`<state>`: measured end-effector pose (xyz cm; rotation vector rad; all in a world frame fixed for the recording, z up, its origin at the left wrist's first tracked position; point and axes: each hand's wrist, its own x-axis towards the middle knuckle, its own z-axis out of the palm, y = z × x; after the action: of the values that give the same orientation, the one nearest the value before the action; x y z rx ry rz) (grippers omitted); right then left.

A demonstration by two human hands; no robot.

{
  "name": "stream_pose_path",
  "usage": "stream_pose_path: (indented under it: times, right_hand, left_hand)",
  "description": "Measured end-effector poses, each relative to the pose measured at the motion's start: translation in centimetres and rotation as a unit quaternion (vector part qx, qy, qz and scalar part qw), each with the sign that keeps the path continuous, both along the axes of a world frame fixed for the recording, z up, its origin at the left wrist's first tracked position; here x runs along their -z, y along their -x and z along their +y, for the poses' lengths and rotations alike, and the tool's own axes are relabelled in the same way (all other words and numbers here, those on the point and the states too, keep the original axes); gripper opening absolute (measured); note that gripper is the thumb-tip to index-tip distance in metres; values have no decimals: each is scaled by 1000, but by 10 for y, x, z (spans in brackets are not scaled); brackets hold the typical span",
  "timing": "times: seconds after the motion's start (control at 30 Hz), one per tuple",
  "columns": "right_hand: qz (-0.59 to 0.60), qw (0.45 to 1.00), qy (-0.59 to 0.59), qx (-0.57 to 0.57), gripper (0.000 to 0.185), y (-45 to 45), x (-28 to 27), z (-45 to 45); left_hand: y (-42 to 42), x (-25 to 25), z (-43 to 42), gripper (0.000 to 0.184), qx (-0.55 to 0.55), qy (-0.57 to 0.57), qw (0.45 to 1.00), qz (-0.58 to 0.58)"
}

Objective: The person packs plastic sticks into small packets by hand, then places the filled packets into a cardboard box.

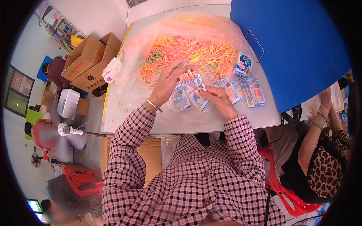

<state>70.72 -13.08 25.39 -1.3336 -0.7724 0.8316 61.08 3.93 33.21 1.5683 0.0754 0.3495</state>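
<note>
Over the table's middle, my left hand point(167, 81) has its fingers closed around the upper end of several short sticks point(187, 75). Their lower ends are at the mouth of a small blue-and-white packet point(197, 94). The packet's right edge is pinched between the thumb and fingers of my right hand point(220, 101). Beneath and left of it lies another blue-and-white packet point(178, 100). More packets point(250, 91) lie overlapping to the right. Beyond my hands, a large clear plastic bag point(132, 47) lies open, full of pink, yellow, orange and green sticks point(211, 54).
A small blue-and-white box point(243, 64) stands by a blue panel point(294, 49). White packets point(112, 70) lie at the table's left edge, near cardboard boxes point(86, 62). A co-worker in leopard print point(326, 173) sits at right; other people are at left.
</note>
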Motion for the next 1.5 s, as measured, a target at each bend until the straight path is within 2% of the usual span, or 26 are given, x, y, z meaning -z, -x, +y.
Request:
stream_pose_path:
  times: [0.07,0.37,0.5,0.6,0.73,0.77,0.87,1.03,1.1,1.13,1.27,1.3,1.4,1.5]
  right_hand:
    - [-3,1000,-5,-2,22,-1,3,0]
    - [-24,999,-30,7,26,1,5,0]
    - [-13,998,-59,25,29,1,6,-2]
    - [-1,998,-65,24,29,3,2,-3]
    - [15,998,-62,12,28,7,-1,0]
    - [13,998,-59,8,29,7,0,0]
    - [32,998,-62,1,27,5,6,-2]
    - [96,988,-121,7,23,7,8,5]
    - [109,984,-139,16,22,9,7,6]
    - [117,983,-143,14,21,10,5,6]
    - [124,982,-143,11,22,7,5,6]
    - [117,983,-139,15,25,5,6,5]
    - [101,984,-143,29,27,5,11,6]
    - [82,983,-157,39,26,11,8,8]
  left_hand:
    - [-1,-3,0,32,-16,-127,991,-37]
    - [-4,-28,-8,35,-64,-129,987,-72]
    - [2,-35,1,33,-80,-175,978,-82]
    - [5,-24,13,31,-35,-473,878,-55]
    - [11,-4,-1,31,20,-541,839,-52]
    - [11,-4,-1,31,22,-539,840,-50]
    - [10,-6,1,32,50,-443,895,-3]
    - [12,-2,-5,33,39,-507,861,-8]
    - [8,-4,1,32,15,-300,954,-4]
    - [7,-5,3,32,2,-190,982,-2]
    - [7,-1,-2,31,10,-115,993,-18]
    - [7,-1,-2,31,11,-115,993,-17]
    - [11,-1,-2,31,-3,-285,957,46]
    - [8,-1,-1,30,-1,-298,955,15]
